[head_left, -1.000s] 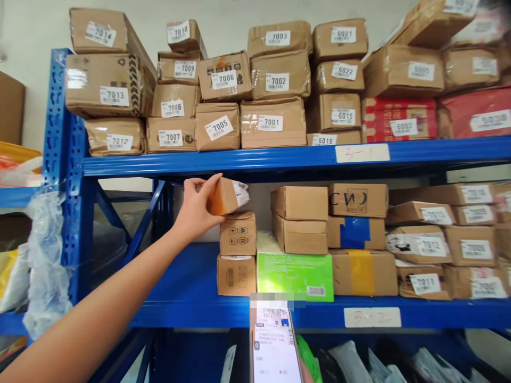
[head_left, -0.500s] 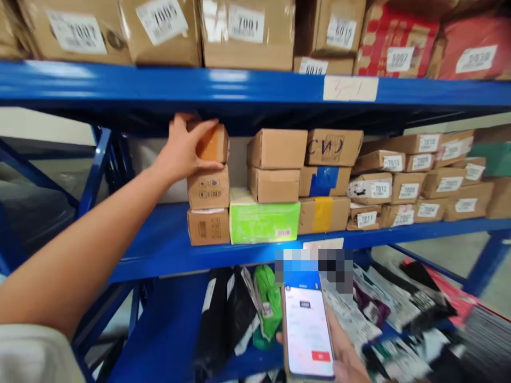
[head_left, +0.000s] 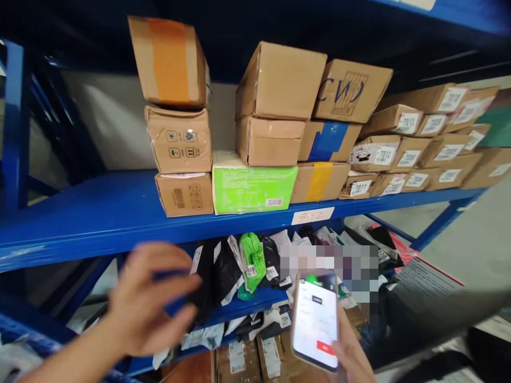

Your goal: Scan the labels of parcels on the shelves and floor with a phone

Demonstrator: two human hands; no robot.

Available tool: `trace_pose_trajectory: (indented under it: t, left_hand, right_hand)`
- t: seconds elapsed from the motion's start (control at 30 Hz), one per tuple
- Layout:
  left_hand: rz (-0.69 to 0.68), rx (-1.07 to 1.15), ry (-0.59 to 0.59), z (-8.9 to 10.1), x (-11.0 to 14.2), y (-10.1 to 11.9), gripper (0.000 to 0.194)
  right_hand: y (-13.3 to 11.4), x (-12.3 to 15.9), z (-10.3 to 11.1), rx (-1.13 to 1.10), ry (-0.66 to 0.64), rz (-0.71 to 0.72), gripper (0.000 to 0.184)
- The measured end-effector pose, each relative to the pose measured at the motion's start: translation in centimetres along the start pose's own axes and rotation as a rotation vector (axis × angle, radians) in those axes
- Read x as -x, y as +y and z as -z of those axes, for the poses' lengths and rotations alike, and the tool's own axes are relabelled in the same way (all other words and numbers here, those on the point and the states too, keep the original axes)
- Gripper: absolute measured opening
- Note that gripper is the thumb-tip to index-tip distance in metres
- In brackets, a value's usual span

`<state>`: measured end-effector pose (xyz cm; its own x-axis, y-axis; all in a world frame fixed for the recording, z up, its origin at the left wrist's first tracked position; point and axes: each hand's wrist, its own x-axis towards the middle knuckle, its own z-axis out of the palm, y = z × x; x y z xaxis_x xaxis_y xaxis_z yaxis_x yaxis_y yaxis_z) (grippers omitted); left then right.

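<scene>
My left hand [head_left: 149, 298], smeared by motion, hangs in front of and below the middle shelf. Its fingers and thumb are apart, and nothing shows between them. Above it stands a stack of cardboard boxes: one with an orange tape strip [head_left: 171, 64] on top, one with printed handling symbols [head_left: 181, 141] beneath, and another box [head_left: 186, 197] at the bottom. Low in the view, my right hand [head_left: 353, 348] grips a smartphone [head_left: 315, 330] with a lit, mostly white screen and a red button; the thumb lies at the screen's lower right edge.
A blue shelf [head_left: 99, 213] carries the boxes, among them a bright green box [head_left: 253, 189] and several with number labels [head_left: 409, 123] at right. Bagged parcels, one in green plastic [head_left: 252, 255], lie on the level below. Blue uprights [head_left: 15, 127] stand left.
My left hand has let go of the orange-taped box and dropped below the shelf. That box remains on its stack. The view has tilted down and come closer; the phone stays in my right hand.
</scene>
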<state>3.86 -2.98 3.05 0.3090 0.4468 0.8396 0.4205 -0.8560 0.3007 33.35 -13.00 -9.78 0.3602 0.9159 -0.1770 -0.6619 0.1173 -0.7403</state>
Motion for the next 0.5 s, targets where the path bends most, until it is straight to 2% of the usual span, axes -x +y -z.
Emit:
trace_pose_trajectory:
  t: [0.03, 0.07, 0.1, 0.13, 0.2, 0.27, 0.3, 0.37, 0.5]
  left_hand:
    - [-0.035, 0.054, -0.251, -2.3, 2.8, -0.4, 0.046]
    - [0.100, 0.134, -0.509, -4.7, 5.2, -0.7, 0.041]
    - [0.311, 0.243, -0.653, -7.0, 7.1, -1.0, 0.033]
    - [0.533, 0.372, -0.705, -9.1, 8.6, -1.2, 0.034]
    - [0.951, 0.683, -0.706, -12.5, 10.4, -1.3, 0.056]
    - [1.240, 1.059, -0.685, -14.5, 11.4, -1.1, 0.075]
    - [1.322, 1.206, -0.650, -15.0, 11.7, -0.9, 0.079]
    - [1.399, 1.357, -0.567, -15.2, 11.9, -0.4, 0.082]
    - [1.497, 1.400, -0.465, -14.9, 12.4, -0.1, 0.093]
  right_hand:
    - [0.8, 0.0, 0.0, 0.007, 0.014, -0.029, 0.082]
    - [1.7, 0.0, -0.2, 0.014, 0.018, -0.057, 0.076]
    - [2.6, -0.1, -0.5, 0.025, 0.009, -0.085, 0.070]
    - [3.5, -0.2, -0.9, 0.034, -0.012, -0.110, 0.066]
    - [5.3, -0.7, -1.8, 0.061, -0.047, -0.150, 0.057]
    - [6.8, -1.5, -2.7, 0.066, -0.030, -0.177, 0.051]
    - [7.5, -1.8, -3.1, 0.053, -0.004, -0.184, 0.049]
    - [8.5, -2.5, -3.8, 0.022, 0.042, -0.200, 0.048]
    - [9.9, -3.2, -4.8, 0.072, 0.024, -0.235, 0.050]
